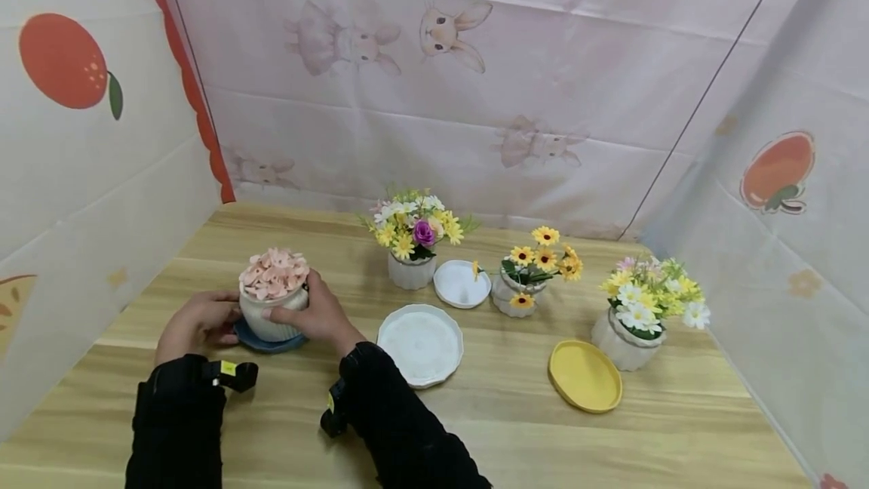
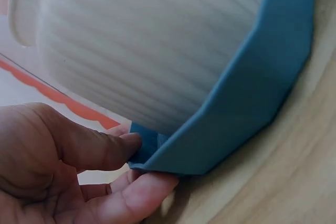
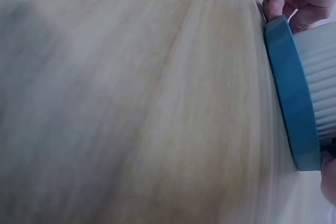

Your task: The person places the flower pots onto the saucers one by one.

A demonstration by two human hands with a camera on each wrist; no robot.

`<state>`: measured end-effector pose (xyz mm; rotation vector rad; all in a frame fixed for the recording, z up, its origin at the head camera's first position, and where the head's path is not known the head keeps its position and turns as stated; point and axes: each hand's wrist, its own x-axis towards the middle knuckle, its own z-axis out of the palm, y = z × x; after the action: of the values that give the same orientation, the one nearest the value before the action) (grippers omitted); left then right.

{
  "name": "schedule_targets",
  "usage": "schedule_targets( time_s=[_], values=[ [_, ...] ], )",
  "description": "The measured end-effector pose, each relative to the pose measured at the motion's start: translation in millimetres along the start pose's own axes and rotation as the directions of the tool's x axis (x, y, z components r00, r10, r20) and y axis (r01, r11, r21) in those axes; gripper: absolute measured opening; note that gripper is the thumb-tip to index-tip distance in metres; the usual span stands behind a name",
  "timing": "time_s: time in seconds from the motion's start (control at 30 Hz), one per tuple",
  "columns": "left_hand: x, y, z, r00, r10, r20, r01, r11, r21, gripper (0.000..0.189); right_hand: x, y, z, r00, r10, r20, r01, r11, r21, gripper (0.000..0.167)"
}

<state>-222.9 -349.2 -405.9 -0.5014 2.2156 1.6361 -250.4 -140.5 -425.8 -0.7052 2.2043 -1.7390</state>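
Note:
A cream ribbed flowerpot (image 1: 260, 315) with pale pink flowers (image 1: 274, 274) stands in a blue angular saucer (image 1: 271, 345) at the left of the table. My right hand (image 1: 324, 312) holds the pot from its right side, thumb across the front. At the saucer's left edge is my left hand (image 1: 198, 319). The left wrist view shows its thumb (image 2: 105, 148) over the rim of the blue saucer (image 2: 241, 98) and a finger beneath, pinching it. In the right wrist view, only a fingertip of the right hand shows, low by the saucer (image 3: 294, 93).
Right of the pot lie a white scalloped plate (image 1: 421, 345), a small white saucer (image 1: 462, 285) and a yellow saucer (image 1: 585, 376). Three more flowerpots stand behind and right: mixed flowers (image 1: 412, 272), orange daisies (image 1: 516, 296), white-yellow flowers (image 1: 624, 342). Printed cloth walls (image 1: 475, 134) enclose the table.

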Motion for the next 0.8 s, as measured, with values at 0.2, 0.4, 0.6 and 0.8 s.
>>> schedule_targets(
  time_s=[0.2, 0.4, 0.6, 0.8],
  values=[
    [4.6, 4.4, 2.1, 1.000, -0.010, -0.026, 0.010, 1.000, 0.007, 0.053, 2.6, 4.4, -2.5, 1.000, -0.014, -0.010, 0.014, 1.000, 0.017, 0.080],
    [7.7, 7.3, 3.1, 1.000, 0.001, -0.024, -0.001, 1.000, 0.014, 0.053, 4.5, 2.7, -5.1, 1.000, 0.001, -0.021, -0.001, 1.000, -0.001, 0.080],
    [6.4, 4.7, 3.7, 1.000, 0.011, -0.010, -0.011, 1.000, 0.005, 0.052, 6.0, 5.7, -4.5, 0.999, -0.049, -0.006, 0.048, 0.999, -0.011, 0.080],
    [5.5, 0.6, 3.2, 1.000, 0.012, -0.020, -0.012, 1.000, -0.018, 0.052, 5.9, 10.6, -1.5, 0.988, -0.156, -0.006, 0.156, 0.987, -0.026, 0.078]
  ],
)
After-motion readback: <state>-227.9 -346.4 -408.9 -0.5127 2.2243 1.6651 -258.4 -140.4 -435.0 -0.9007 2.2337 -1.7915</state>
